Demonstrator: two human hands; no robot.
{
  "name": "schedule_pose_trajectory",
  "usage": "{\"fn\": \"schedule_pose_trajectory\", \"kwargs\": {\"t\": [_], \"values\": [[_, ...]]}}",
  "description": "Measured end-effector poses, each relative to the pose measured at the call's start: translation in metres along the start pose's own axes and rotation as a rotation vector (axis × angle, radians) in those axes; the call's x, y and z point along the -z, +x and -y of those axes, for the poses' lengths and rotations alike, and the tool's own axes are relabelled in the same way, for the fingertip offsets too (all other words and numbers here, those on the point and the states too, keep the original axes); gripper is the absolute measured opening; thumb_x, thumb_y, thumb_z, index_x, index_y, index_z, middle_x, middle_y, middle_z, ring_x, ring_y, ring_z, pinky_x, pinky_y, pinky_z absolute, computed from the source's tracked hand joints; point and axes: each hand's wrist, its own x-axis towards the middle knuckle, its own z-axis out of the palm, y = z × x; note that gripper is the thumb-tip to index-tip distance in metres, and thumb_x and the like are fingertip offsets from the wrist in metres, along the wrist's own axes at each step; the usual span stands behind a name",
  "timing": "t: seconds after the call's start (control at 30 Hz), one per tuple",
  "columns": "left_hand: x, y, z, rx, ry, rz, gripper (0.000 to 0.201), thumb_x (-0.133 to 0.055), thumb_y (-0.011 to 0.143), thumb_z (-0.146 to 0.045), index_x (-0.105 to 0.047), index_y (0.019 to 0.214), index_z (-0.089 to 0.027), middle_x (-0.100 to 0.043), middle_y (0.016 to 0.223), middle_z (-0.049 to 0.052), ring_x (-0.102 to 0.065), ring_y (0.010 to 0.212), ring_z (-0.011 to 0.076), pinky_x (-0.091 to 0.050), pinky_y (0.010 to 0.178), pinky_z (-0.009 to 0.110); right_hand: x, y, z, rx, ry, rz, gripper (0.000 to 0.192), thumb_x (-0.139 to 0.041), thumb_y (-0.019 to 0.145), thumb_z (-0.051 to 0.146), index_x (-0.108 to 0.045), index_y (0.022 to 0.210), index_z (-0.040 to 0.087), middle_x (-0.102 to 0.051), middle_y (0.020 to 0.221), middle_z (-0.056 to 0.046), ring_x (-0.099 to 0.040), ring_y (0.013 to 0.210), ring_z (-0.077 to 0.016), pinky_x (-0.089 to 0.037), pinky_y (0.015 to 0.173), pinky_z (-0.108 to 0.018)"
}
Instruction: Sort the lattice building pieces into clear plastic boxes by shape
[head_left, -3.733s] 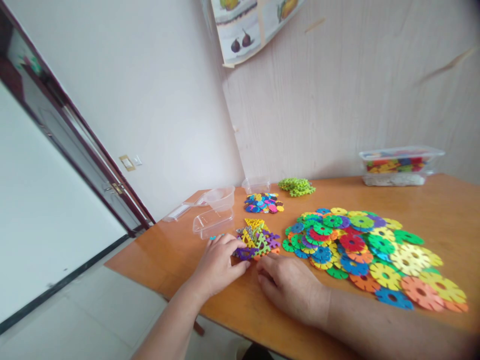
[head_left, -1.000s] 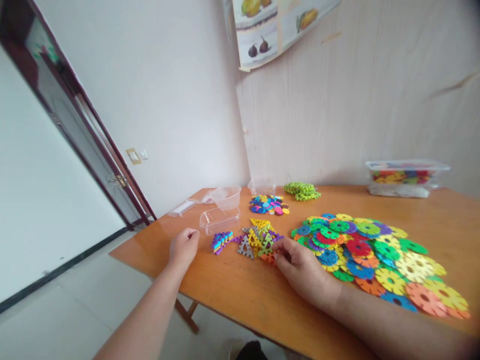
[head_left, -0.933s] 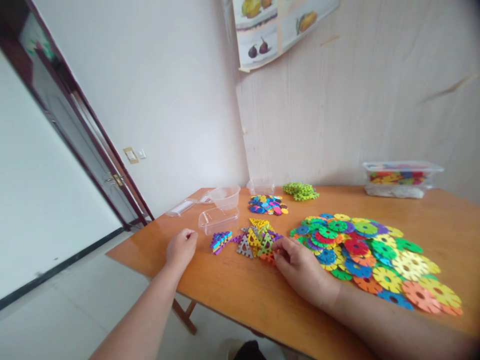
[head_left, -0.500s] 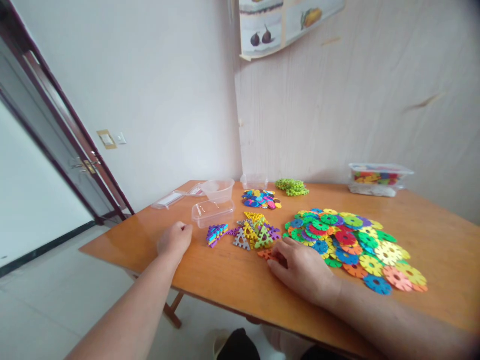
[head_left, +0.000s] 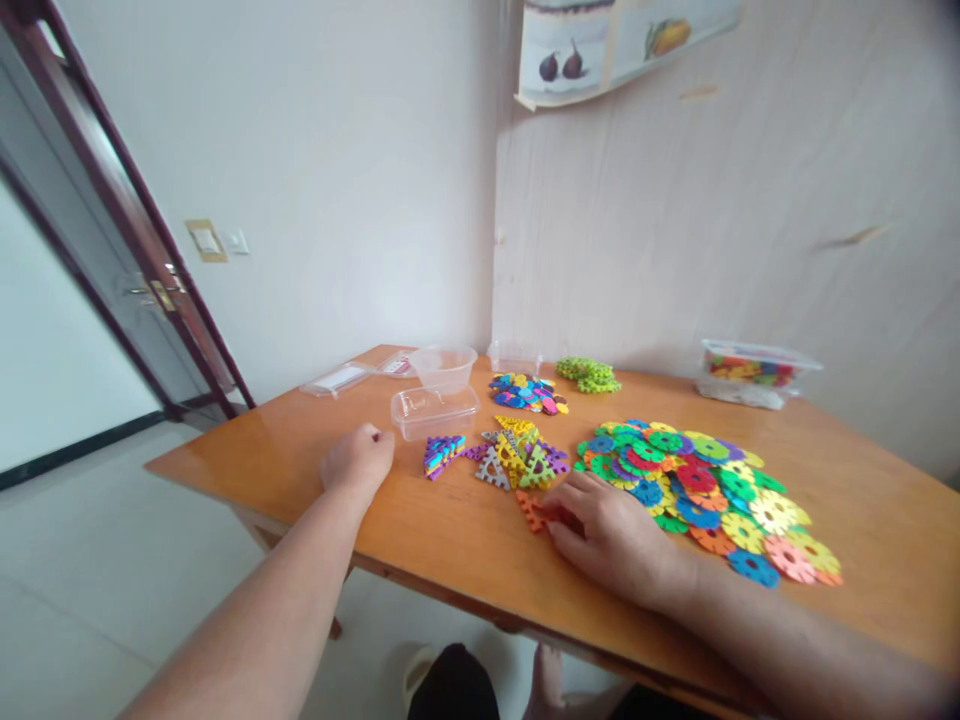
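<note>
— Fingers [head_left: 559,520] of our right hand [head_left: 607,535] lie curled low on the worktop [head_left: 465,545], their tips on an orange triangle piece [head_left: 531,511]; we cannot tell whether they pinch it or only press on it.

— And our left hand [head_left: 356,462]?

— It rests as a loose fist on the worktop, fingers curled in; whether anything sits inside it we cannot tell. Just to its right lies a small stack of triangle pieces [head_left: 441,452], purple and striped, apart from the fist.

— Where is the orange piece among the rest?

— It lies flat, at the near edge of the loose heap of triangle pieces [head_left: 517,458], just in front of a green one. Right of our hand spreads the big pile of coloured round discs [head_left: 697,485], close to the knuckles.

— What stands behind?

— A clear plastic tub [head_left: 435,411] sits just behind the small stack, with a clear cup [head_left: 444,364] behind that. Farther back we see a heap of small coloured pieces [head_left: 526,392], a bunch of green pieces [head_left: 589,374], and at the far right, by the wall, a clear box of mixed pieces [head_left: 754,362].
</note>
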Motion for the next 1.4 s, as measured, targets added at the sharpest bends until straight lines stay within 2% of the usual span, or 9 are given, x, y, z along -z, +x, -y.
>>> {"fn": "schedule_pose_trajectory", "kwargs": {"t": [0.1, 0.23, 0.43, 0.63, 0.77, 0.93, 1.1, 1.27, 1.4], "values": [[0.001, 0.000, -0.001, 0.000, 0.009, 0.013, 0.034, -0.039, 0.086, -0.045, -0.069, 0.090, -0.028, -0.073, 0.098, 0.009, -0.067, 0.089, 0.0318, -0.044, 0.068, 0.038, -0.002, -0.002, 0.002, 0.003, 0.099, 0.015, 0.015, -0.055, 0.088, 0.024, -0.067, 0.096, 0.023, -0.062, 0.089, -0.003, -0.058, 0.077, -0.0155, -0.045, 0.067, -0.026], [0.000, 0.001, -0.002, 0.008, 0.009, 0.022, 0.035, -0.040, 0.086, -0.047, -0.069, 0.092, -0.029, -0.073, 0.099, 0.009, -0.067, 0.092, 0.0321, -0.044, 0.071, 0.040, -0.002, -0.004, 0.001, 0.012, 0.183, -0.009, 0.018, -0.052, 0.090, 0.022, -0.067, 0.100, 0.022, -0.065, 0.091, -0.004, -0.060, 0.079, -0.0157, -0.048, 0.071, -0.027], [-0.002, 0.004, 0.000, -0.002, 0.021, 0.022, 0.035, -0.039, 0.087, -0.047, -0.069, 0.092, -0.030, -0.073, 0.098, 0.009, -0.067, 0.091, 0.0320, -0.045, 0.071, 0.040, 0.000, -0.005, 0.005, 0.058, 0.316, 0.059, 0.023, -0.047, 0.094, 0.021, -0.066, 0.106, 0.023, -0.068, 0.093, -0.003, -0.063, 0.084, -0.0148, -0.049, 0.074, -0.025], [-0.003, 0.004, 0.001, -0.006, 0.002, 0.012, 0.034, -0.042, 0.087, -0.048, -0.070, 0.091, -0.028, -0.073, 0.094, 0.010, -0.067, 0.089, 0.0327, -0.044, 0.070, 0.040, 0.007, 0.005, -0.017, -0.072, 0.038, -0.134, 0.030, -0.049, 0.091, 0.022, -0.063, 0.118, 0.022, -0.066, 0.107, -0.008, -0.063, 0.096, -0.0208, -0.050, 0.085, -0.034], [-0.003, 0.003, 0.001, -0.004, -0.008, 0.014, 0.032, -0.044, 0.085, -0.047, -0.070, 0.090, -0.028, -0.074, 0.093, 0.010, -0.066, 0.091, 0.0326, -0.044, 0.072, 0.040, 0.015, 0.017, -0.022, -0.013, -0.103, -0.044, 0.043, -0.052, 0.086, 0.020, -0.058, 0.129, 0.021, -0.064, 0.118, -0.010, -0.059, 0.109, -0.0238, -0.047, 0.095, -0.037], [-0.003, 0.004, 0.000, -0.003, 0.002, 0.012, 0.033, -0.044, 0.085, -0.047, -0.070, 0.092, -0.029, -0.073, 0.094, 0.010, -0.066, 0.091, 0.0327, -0.045, 0.073, 0.041, 0.021, 0.043, -0.022, 0.195, -0.203, 0.109, 0.066, -0.051, 0.077, 0.009, -0.049, 0.142, 0.023, -0.052, 0.142, -0.008, -0.045, 0.129, -0.0256, -0.038, 0.106, -0.042], [-0.004, 0.005, 0.000, 0.004, 0.009, 0.024, 0.032, -0.043, 0.086, -0.047, -0.069, 0.092, -0.029, -0.073, 0.092, 0.009, -0.066, 0.089, 0.0326, -0.045, 0.073, 0.041, 0.025, 0.059, -0.026, 0.234, -0.233, 0.242, 0.050, -0.054, 0.080, 0.015, -0.061, 0.128, 0.023, -0.064, 0.124, -0.008, -0.053, 0.117, -0.0250, -0.038, 0.100, -0.041], [-0.004, 0.005, 0.000, 0.006, 0.004, 0.021, 0.032, -0.045, 0.084, -0.048, -0.069, 0.092, -0.029, -0.073, 0.092, 0.010, -0.066, 0.088, 0.0332, -0.044, 0.073, 0.042, 0.032, 0.051, -0.021, 0.165, -0.271, 0.213, 0.041, -0.060, 0.080, 0.023, -0.064, 0.120, 0.024, -0.067, 0.105, -0.008, -0.057, 0.100, -0.0248, -0.041, 0.085, -0.036], [-0.004, 0.004, -0.001, 0.004, 0.015, 0.013, 0.032, -0.045, 0.084, -0.048, -0.070, 0.092, -0.030, -0.073, 0.097, 0.010, -0.066, 0.092, 0.0338, -0.045, 0.074, 0.042, 0.033, 0.036, -0.009, 0.035, -0.184, 0.174, 0.033, -0.059, 0.084, 0.034, -0.064, 0.115, 0.024, -0.067, 0.097, -0.006, -0.060, 0.085, -0.0204, -0.040, 0.072, -0.030]]}}
